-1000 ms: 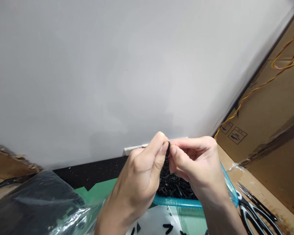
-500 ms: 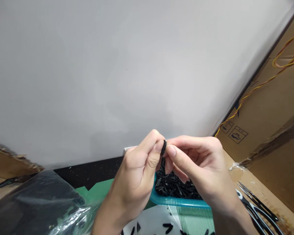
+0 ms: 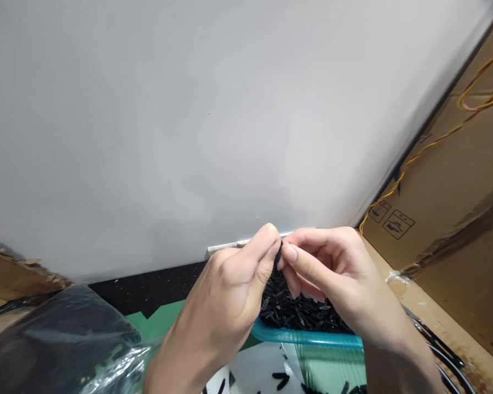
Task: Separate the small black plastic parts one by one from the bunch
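Note:
My left hand (image 3: 230, 290) is closed, with thumb and forefinger pinching a small black strip-like piece (image 3: 278, 256). From the other side, the thumb and forefinger of my right hand (image 3: 349, 284) are pinched at the edge of that same piece. Fingers cover most of it, so its exact shape is hidden. Both hands are raised above a teal plastic tray (image 3: 308, 338) heaped with thin black pieces (image 3: 299, 312). More black pieces (image 3: 280, 378) lie scattered on a white sheet (image 3: 250, 364) nearer to me.
A pale wall panel (image 3: 230, 120) rises behind. Cardboard (image 3: 447, 235) stands at the right, with twisted yellow and red wires (image 3: 427, 148) hanging before it. Scissors (image 3: 456, 372) and a slim dark pointed tool (image 3: 433, 336) lie at lower right. Clear plastic bagging (image 3: 66, 345) covers the lower left.
Both hands have shifted slightly, my left one a little to the right. The black piece has turned and is now more hidden between the fingertips.

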Demonstrator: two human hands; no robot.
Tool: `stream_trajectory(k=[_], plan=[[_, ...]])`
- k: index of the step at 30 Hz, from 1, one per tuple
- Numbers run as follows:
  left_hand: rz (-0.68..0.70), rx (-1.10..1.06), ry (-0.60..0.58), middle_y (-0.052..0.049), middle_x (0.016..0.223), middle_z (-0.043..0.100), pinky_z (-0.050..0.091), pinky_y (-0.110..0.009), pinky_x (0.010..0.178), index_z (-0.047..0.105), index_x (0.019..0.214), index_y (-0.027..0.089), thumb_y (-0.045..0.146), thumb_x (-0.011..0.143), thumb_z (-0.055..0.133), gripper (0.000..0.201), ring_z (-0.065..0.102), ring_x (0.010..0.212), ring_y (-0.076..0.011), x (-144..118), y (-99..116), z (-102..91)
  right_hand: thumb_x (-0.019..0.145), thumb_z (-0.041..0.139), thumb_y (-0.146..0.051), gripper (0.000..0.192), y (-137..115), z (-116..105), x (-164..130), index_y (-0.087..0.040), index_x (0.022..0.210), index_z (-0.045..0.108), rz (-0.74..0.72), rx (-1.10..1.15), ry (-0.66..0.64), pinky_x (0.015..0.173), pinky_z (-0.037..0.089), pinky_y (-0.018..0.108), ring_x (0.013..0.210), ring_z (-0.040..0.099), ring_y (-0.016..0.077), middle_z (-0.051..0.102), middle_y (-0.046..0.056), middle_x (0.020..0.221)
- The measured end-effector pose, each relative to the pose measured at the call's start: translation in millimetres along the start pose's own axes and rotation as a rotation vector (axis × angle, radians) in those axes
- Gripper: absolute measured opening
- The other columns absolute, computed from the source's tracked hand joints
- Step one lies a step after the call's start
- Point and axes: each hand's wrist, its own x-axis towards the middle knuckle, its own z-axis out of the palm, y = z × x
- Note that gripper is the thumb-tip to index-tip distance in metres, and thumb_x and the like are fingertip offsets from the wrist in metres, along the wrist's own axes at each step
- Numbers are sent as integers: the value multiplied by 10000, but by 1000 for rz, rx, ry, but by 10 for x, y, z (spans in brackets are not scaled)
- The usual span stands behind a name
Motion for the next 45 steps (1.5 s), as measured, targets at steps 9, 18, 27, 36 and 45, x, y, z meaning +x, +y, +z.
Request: stream_trajectory(k=[9, 18, 27, 36, 45], plan=[[12, 53, 30, 98, 673, 408, 294, -308, 533, 394, 878, 278, 295, 1196, 368, 320, 352, 558, -138, -9, 33, 29, 894, 878, -189, 159, 52, 113, 50, -158, 740, 855, -65, -6, 151, 452, 266, 206, 528, 284, 64, 422, -62, 595], [13, -112, 158, 74, 710, 420, 372, -278, 571, 488, 889, 261, 341, 1222, 381, 359, 404, 601, -129, 3, 47, 122, 848, 820, -119, 130, 89, 252, 78, -181, 743, 864, -130, 15, 279, 437, 363, 179, 493, 316, 56, 478, -61, 558], [-19, -309, 207, 63, 724, 395, 369, -245, 553, 480, 839, 247, 338, 1226, 418, 403, 374, 618, -125, 28, 110, 176, 943, 898, -234, 156, 62, 190, 50, -214, 797, 846, -125, 126, 140, 418, 334, 167, 485, 320, 60, 492, -69, 583], [21, -238, 270, 68, 722, 344, 341, -239, 533, 480, 842, 251, 312, 1225, 423, 393, 330, 605, -130, 20, 98, 155, 962, 873, -155, 154, 49, 210, 7, -220, 870, 768, -169, -42, 136, 580, 461, 152, 607, 495, 67, 590, -72, 706], [-37, -361, 299, 68, 667, 375, 339, -258, 547, 490, 798, 238, 427, 1207, 496, 451, 325, 604, -131, 9, 83, 135, 1101, 741, -283, 145, 33, 119, 1, -245, 975, 801, -182, -164, 150, 589, 455, 190, 623, 527, 77, 605, -62, 725]])
